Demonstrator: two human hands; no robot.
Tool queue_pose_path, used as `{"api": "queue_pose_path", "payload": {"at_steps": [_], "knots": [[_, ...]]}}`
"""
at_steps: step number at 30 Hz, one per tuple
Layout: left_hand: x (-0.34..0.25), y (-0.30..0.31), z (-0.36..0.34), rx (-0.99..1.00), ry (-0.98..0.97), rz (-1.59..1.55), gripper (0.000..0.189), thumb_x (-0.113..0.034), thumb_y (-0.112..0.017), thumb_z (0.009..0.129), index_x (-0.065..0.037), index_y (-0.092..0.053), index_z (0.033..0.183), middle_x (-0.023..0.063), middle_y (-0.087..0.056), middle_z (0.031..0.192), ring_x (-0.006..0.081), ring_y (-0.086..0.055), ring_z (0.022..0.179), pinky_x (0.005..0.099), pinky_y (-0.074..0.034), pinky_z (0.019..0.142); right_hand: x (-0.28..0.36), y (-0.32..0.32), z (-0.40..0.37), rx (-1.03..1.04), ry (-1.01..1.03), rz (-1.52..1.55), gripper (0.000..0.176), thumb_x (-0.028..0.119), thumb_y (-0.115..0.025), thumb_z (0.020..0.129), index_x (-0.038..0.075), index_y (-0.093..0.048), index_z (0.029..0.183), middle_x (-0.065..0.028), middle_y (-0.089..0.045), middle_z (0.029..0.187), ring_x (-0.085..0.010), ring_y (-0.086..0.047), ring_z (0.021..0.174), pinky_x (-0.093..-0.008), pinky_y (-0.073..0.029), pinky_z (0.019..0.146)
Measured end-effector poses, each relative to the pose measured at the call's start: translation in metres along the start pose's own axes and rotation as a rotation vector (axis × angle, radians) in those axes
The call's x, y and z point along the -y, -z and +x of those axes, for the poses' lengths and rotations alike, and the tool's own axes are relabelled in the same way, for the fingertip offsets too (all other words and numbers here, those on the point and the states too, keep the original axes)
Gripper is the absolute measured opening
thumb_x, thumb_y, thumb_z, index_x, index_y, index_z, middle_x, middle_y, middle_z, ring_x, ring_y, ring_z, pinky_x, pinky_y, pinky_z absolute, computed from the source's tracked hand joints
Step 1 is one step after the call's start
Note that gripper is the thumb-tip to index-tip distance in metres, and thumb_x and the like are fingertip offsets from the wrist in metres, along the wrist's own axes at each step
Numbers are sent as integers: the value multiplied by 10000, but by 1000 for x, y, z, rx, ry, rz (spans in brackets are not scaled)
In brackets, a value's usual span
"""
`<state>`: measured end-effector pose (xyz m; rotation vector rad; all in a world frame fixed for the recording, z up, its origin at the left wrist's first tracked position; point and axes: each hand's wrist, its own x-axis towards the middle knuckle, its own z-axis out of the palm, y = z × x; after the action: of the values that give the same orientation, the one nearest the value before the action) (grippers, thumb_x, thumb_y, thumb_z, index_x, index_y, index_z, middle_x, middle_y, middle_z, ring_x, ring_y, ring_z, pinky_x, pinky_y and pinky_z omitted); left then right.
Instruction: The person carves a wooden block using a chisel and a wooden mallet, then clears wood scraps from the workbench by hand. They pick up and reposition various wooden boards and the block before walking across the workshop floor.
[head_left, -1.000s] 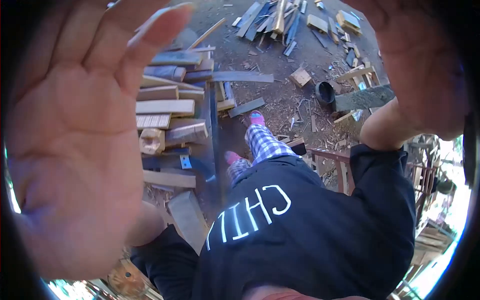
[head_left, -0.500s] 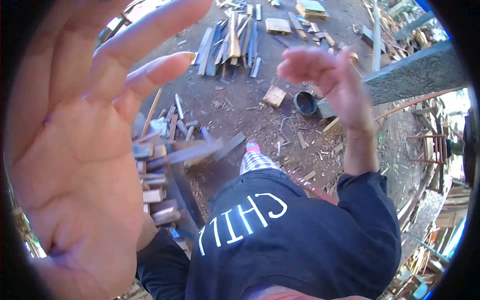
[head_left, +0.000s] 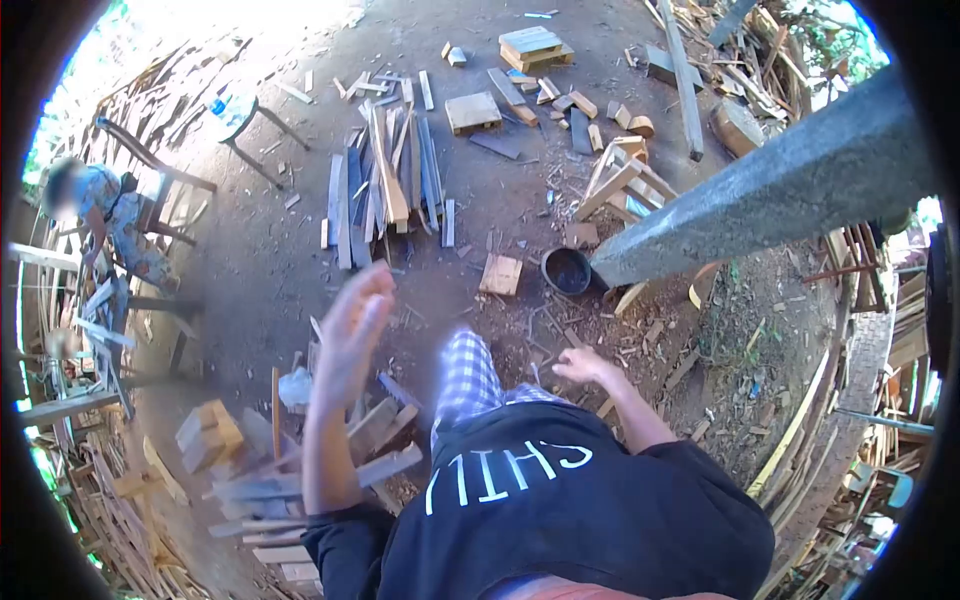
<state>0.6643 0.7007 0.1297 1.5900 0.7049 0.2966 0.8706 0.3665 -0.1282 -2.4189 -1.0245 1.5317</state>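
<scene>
My left hand [head_left: 355, 315] is raised over the ground, its fingers loosely bent and apart, with nothing in it. Below it lies a heap of wood offcuts [head_left: 380, 430]. My right hand [head_left: 588, 367] hangs lower, in front of my dark shirt [head_left: 600, 500]; its fingers look slightly apart and nothing shows in them. Nearest to it are wood scraps on the dirt. A black bucket [head_left: 567, 271] stands a little beyond, beside a square wooden block [head_left: 500, 274]. One leg in checked trousers [head_left: 467, 375] is forward.
A thick post [head_left: 740, 190] slants in from the right. Ahead lies a pile of long boards [head_left: 390, 180], with small wooden stacks [head_left: 535, 47] behind. At the left, a person [head_left: 110, 220] sits near a small table [head_left: 232, 118]. Stacked timber lines both sides.
My left hand has dropped from close before the camera to farther down and right. My right hand has lowered toward my waist. The view has tilted up, showing the person at left.
</scene>
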Motion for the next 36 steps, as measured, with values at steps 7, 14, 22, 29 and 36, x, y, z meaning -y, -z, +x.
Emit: {"api": "queue_pose_path", "payload": {"at_steps": [7, 14, 22, 29, 36], "knots": [[205, -1, 115, 294, 550, 591, 591, -441, -555, 928, 20, -531, 1297, 222, -598, 1254, 312, -568, 1186, 383, -438, 991, -46, 51, 110, -173, -104, 30, 390, 407, -641, 838, 50, -676, 990, -214, -684, 982, -361, -645, 989, -441, -499, 864], [298, -17, 201, 597, 499, 295, 419, -350, -445, 947, 5, -638, 1058, 222, -665, 1087, 314, -639, 1002, 417, -476, 846, -43, 188, 179, -248, -181, 212, 375, 410, -615, 852, 46, -693, 896, -146, -702, 863, -279, -693, 746, -390, -541, 700], [322, -8, 383, 643, 629, 484, 371, -344, -481, 950, -24, -665, 977, 193, -684, 898, 319, -659, 852, 407, -505, 755, -118, 233, 326, -258, -191, 110, 425, 419, -587, 870, 126, -646, 1173, -163, -689, 967, -268, -664, 920, -411, -518, 834], [290, -8, 602, 577, 552, 704, 332, -322, -495, 956, -44, -676, 945, 161, -673, 825, 260, -651, 800, 381, -507, 714, -112, 432, 444, -287, -358, 592, 260, 279, -590, 869, 66, -642, 1009, -112, -663, 797, -214, -636, 684, -356, -511, 626], [182, -2, 858, -292, 564, -349, 168, -216, -529, 956, -85, -613, 895, 1, -553, 680, 126, -557, 602, 288, -449, 516, -64, 740, 560, -528, -337, 647, 206, 232, -598, 882, 30, -639, 891, -76, -646, 685, -159, -648, 568, -288, -512, 466]]}}
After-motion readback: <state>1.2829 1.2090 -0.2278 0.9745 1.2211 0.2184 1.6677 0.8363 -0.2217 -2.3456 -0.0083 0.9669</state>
